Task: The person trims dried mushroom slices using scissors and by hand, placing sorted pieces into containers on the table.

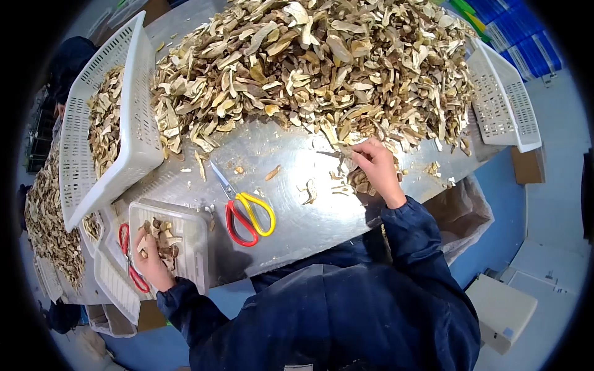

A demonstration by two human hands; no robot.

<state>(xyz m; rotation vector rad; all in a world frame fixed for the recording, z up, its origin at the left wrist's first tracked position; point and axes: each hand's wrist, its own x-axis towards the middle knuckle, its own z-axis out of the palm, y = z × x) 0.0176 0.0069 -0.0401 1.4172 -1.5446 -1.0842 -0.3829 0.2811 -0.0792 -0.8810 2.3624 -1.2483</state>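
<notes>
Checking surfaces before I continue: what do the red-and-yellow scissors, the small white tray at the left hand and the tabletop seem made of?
Scissors: metal blades, by their grey sheen; smooth coloured handles, probably plastic or plastic-coated.
Tray: likely moulded plastic, whitish with rounded corners.
Tabletop: smooth metal, perhaps stainless steel, grey with bright glare.

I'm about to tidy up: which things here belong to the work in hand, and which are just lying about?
Likely the job:
- dried-looking slices, by right hand
- small white tray, left hand over it

Seemingly lying about:
- red-and-yellow scissors, unheld
- cardboard box
</notes>
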